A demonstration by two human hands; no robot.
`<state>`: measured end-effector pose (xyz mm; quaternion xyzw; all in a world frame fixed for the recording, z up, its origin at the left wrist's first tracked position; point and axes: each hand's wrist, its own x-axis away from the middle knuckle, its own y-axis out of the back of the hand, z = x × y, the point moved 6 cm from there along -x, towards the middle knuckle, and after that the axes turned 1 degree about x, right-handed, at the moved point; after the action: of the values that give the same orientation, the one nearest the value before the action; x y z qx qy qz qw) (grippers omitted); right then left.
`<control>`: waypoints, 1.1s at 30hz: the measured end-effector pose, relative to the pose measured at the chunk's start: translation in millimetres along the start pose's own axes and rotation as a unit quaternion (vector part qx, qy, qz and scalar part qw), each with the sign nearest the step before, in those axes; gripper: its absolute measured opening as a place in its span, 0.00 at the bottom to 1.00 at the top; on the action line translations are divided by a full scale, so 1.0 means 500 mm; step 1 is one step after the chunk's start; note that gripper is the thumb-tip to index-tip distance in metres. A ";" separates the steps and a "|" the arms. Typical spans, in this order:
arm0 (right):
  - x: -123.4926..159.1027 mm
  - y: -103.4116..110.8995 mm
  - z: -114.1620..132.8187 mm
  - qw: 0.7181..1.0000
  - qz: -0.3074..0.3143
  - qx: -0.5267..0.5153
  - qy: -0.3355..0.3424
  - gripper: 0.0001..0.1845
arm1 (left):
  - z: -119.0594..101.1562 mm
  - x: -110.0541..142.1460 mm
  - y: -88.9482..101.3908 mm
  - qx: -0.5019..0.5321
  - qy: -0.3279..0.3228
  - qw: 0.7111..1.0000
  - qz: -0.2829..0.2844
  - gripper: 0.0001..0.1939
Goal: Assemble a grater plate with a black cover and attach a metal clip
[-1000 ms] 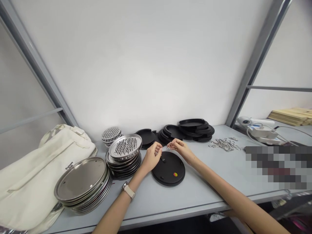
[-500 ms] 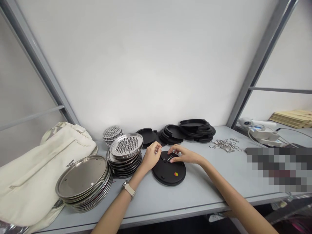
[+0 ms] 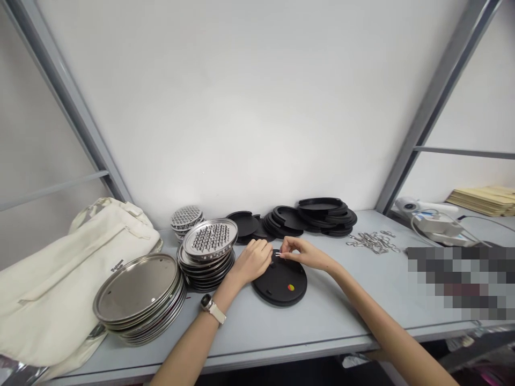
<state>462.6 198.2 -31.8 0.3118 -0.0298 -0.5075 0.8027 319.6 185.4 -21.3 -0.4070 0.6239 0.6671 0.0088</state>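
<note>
A round black disc with a small red, yellow and green sticker lies on the table in front of me. My right hand pinches a small silver wire clip between thumb and fingertips, just above the disc's far part. Over the disc's far left edge, my left hand is closed, its fingertips curled down close to the clip. Whatever those fingers hold is hidden from view. A watch with a pale strap is on my left wrist.
Left of the disc stand stacks of perforated metal discs and plain metal plates, beside a cream bag. Black round trays are piled along the wall. A heap of silver clips lies to the right, near a white device.
My right hand has taken hold of the wire clip on the disc and shifted slightly. My left hand has moved right and down, over the disc's edge.
</note>
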 end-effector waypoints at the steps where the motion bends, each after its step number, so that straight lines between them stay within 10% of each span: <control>1: -0.003 0.001 -0.001 1.000 -0.005 -0.008 0.000 0.15 | -0.006 0.000 0.002 -0.013 -0.015 1.000 0.006 0.09; 10: -0.095 -0.018 0.001 0.992 0.075 -0.106 -0.006 0.18 | 0.005 0.001 0.006 -0.051 -0.005 0.999 -0.015 0.11; 20: -0.089 -0.042 -0.045 0.963 0.012 -0.263 -0.059 0.18 | 0.034 0.002 0.006 -0.017 0.040 0.999 -0.025 0.10; 33: -0.085 -0.030 -0.024 0.997 -0.008 0.057 0.045 0.13 | 0.039 0.005 0.008 -0.024 0.103 0.994 0.036 0.08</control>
<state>434.8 234.9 -38.0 0.3799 -0.0203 -0.4970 0.7799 305.3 199.7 -21.3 -0.4503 0.6200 0.6363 -0.0892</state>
